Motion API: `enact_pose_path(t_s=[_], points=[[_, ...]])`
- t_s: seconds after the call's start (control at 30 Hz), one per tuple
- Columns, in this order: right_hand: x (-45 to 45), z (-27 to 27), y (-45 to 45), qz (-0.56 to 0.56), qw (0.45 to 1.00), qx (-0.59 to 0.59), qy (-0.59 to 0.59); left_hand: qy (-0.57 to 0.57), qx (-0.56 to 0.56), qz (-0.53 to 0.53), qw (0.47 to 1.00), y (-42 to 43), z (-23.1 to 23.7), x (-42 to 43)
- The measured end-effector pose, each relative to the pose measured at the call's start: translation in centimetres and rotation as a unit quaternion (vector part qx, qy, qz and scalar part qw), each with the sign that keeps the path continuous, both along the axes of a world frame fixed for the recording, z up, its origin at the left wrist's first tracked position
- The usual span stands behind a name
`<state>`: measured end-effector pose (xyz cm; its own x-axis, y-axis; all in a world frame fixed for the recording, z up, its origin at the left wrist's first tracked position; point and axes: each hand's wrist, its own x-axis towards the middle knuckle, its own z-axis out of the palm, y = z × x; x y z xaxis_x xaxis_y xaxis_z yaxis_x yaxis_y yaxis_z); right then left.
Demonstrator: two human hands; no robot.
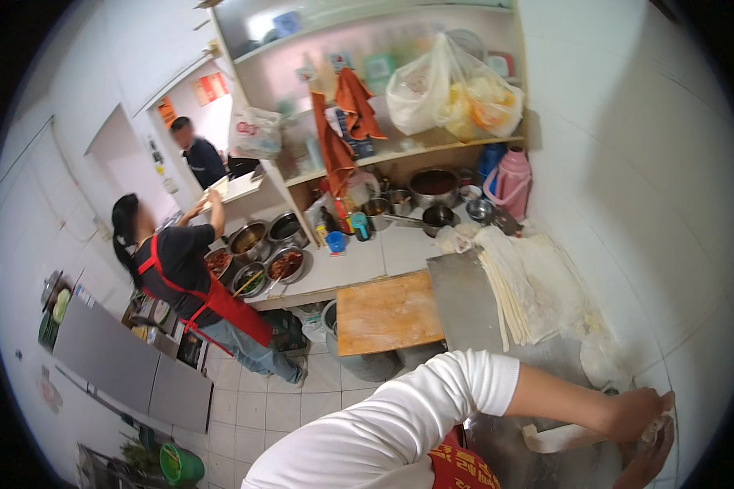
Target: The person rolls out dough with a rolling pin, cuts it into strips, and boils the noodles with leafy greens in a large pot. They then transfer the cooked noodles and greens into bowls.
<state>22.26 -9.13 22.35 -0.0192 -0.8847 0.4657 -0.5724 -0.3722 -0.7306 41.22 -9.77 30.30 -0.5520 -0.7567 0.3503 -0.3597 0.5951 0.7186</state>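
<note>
My left hand (639,415), at the end of a white-sleeved arm, is at the far lower right, closed around a crumpled whitish piece (653,429), perhaps dough. Directly below it, my right hand (653,455) presses its fingers against the same piece. A flat, pale dough strip (566,439) curves on the metal worktop (507,455) and passes behind my left wrist; whether it joins the held piece is hidden. Farther back, several long dough strips (500,293) lie side by side, partly beneath a clear plastic sheet (517,275).
A floured wooden board (388,313) adjoins the worktop. Bowls of food (286,264), a dark pan (438,219) and a pink thermos (514,183) stand on the back counter. A co-worker (180,269) in a red apron stands at left; another person (200,156) is beyond the opening.
</note>
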Motion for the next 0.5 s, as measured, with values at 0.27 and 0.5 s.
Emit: enact_pose_path(t_s=[0.27,0.5], points=[[0.7,-15.2,-1.9,-0.056,0.880,-0.199,0.429,0.078,-0.121,0.141,0.980,-5.1,9.5,-2.8],[7.7,-7.2,2.0,0.161,0.928,0.160,-0.294,0.208,-0.098,0.051,0.972,-4.0,18.1,4.9]])
